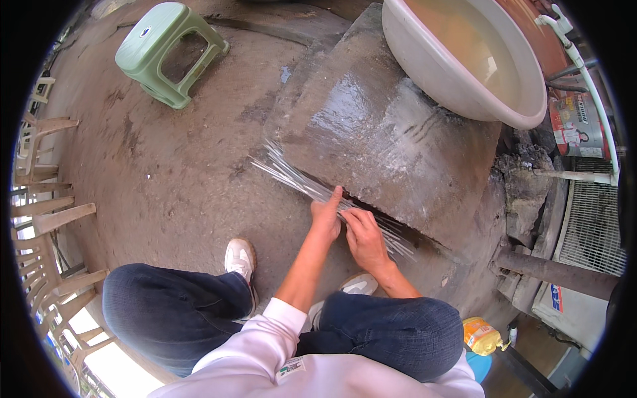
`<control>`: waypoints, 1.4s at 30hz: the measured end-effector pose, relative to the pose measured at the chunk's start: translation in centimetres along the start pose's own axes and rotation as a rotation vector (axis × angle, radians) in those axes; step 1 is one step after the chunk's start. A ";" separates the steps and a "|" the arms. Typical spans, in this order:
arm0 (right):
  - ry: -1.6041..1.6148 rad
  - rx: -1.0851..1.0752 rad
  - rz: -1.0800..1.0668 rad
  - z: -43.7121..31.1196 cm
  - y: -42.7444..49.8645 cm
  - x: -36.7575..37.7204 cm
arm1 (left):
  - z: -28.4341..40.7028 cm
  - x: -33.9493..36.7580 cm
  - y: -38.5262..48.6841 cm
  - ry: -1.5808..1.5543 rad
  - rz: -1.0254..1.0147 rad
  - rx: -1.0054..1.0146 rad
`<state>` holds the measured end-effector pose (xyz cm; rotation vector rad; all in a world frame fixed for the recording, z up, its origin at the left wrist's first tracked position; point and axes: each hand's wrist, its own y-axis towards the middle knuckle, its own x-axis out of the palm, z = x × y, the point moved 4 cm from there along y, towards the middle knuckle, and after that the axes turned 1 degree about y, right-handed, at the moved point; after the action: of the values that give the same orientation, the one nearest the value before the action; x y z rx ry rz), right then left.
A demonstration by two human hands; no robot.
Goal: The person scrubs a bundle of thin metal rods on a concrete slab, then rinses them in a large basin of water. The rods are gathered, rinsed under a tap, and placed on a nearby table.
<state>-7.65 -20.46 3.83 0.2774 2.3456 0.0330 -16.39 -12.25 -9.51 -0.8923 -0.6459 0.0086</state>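
Observation:
A loose bundle of thin, greyish-white metal-looking rods point(293, 174) slants from upper left to lower right in front of me. Around its middle my left hand point(327, 213) is closed, thumb pointing up along the rods. Just to the right, my right hand point(365, 234) has its fingers curled onto the same bundle, close against the left. The rods fan apart at both ends. They lie over the near edge of a wet concrete slab point(398, 154); whether any rod rests on it I cannot tell. My palms hide the bundle's middle.
A large white plastic basin point(428, 74) of murky water stands on the slab's far right. On the floor at upper left is a green plastic stool point(169, 54). Plastic chairs point(45, 253) line the left. A white pipe point(582, 64) and a printed bucket point(580, 127) are at right.

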 end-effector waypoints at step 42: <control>0.404 0.218 -0.266 -0.5 0.7 1.5 | 10.7 1.5 -6.8 0.341 0.072 0.161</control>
<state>-8.92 -19.40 3.25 0.0642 2.7736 -0.3257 -22.50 -8.51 1.01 -0.7386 -0.2903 -0.0267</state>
